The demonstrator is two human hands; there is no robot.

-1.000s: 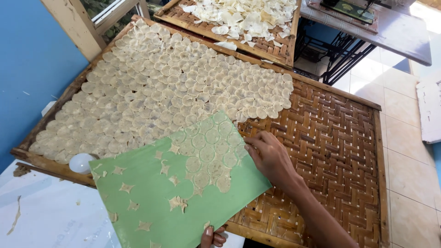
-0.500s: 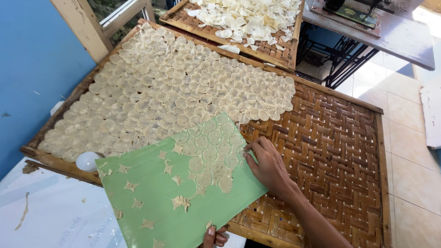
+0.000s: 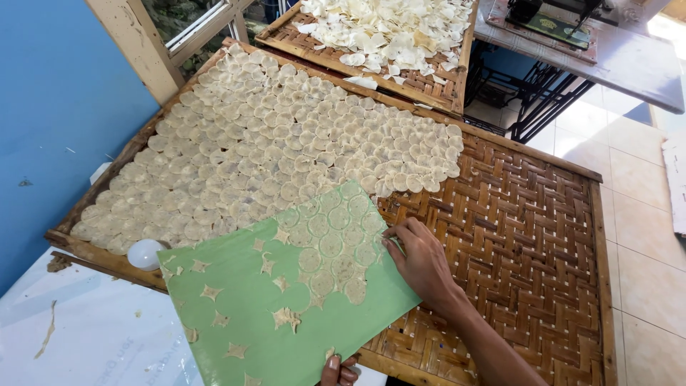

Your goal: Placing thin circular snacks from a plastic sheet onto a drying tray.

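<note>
Right hand [image 3: 421, 261] picks at dough discs [image 3: 332, 246] w/ fingertips on green sheet's [image 3: 250, 314] right edge; left hand [image 3: 339, 372] grips its bottom edge.

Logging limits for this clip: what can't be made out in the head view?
- Left hand: cut off by the bottom edge; only fingertips show under the green sheet, so its grip is unclear.
- Right hand: fingertips at the sheet's edge; whether they pinch a disc is too small to tell.
- Tray under the sheet: hidden.
- Far tray: cut off by the top edge.
</note>
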